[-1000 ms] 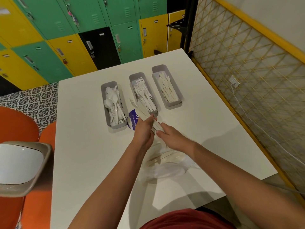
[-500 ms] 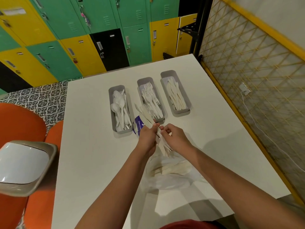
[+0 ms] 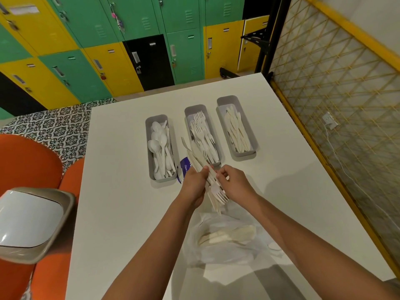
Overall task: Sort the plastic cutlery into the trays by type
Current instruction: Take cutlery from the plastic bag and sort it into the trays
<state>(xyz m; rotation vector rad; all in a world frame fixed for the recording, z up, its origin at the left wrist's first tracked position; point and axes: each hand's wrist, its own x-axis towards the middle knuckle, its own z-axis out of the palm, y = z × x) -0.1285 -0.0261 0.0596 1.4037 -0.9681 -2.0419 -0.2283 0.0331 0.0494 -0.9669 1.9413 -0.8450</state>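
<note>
Cutlery (image 3: 200,161) — a bundle of thin white plastic forks and knives — is gripped by the left hand (image 3: 194,185) above the table (image 3: 119,191); right hand (image 3: 234,182) pinches one piece, near three long grey trays (image 3: 251,137).

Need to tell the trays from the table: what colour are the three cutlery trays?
Grey, all three trays, against the white table; seen in the head view.

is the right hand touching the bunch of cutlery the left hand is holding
Touching. The head view shows the right hand pinching a piece in the cutlery bunch that the left hand grips, with no gap at the fingertips.
</note>
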